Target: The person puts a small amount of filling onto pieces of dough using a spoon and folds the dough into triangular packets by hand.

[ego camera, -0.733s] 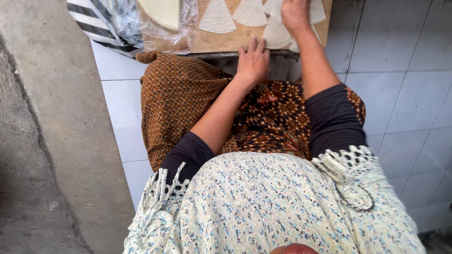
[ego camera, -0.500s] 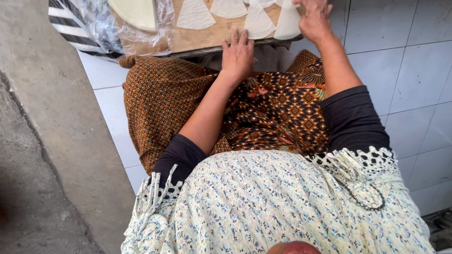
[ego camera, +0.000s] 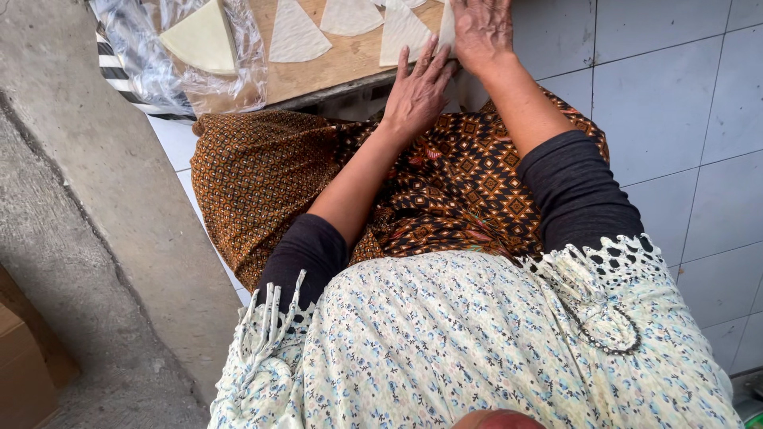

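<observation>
The left hand (ego camera: 417,91) rests open and flat at the edge of the wooden bench (ego camera: 350,59), while the right hand (ego camera: 481,32) pinches a thin triangular dough sheet (ego camera: 447,28) near that edge, best lifted slowly to avoid tearing

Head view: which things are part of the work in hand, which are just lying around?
In use:
left hand
right hand
dough triangle at the fingers
wooden board

Lying about:
plastic sheet
thick wedge on plastic
cardboard box
</observation>
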